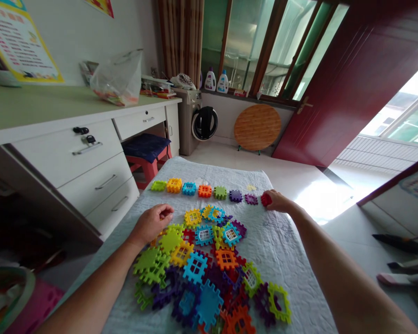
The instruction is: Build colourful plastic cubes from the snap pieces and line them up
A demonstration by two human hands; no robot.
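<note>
At the right end of a row of plastic interlocking building blocks, my right hand [277, 201] has its fingers closed on a red block [265, 199]. The row runs left through a purple block [251, 199], a dark violet block [235, 195], a green block [220, 192], an orange block [205, 190], a blue block [189, 188], a yellow block [174, 185] and a light green block [159, 186]. My left hand [153, 222] is curled beside the loose pile, near a flat lime piece [171, 240]; what its fingers hold, if anything, is hidden.
A pale cloth [275, 273] covers the table under the pieces. To the left stand a desk with drawers [87, 157] and a red stool [148, 160]. Behind are a washing machine [188, 120] and a round wooden board [257, 127]. A pink basket [43, 297] sits lower left.
</note>
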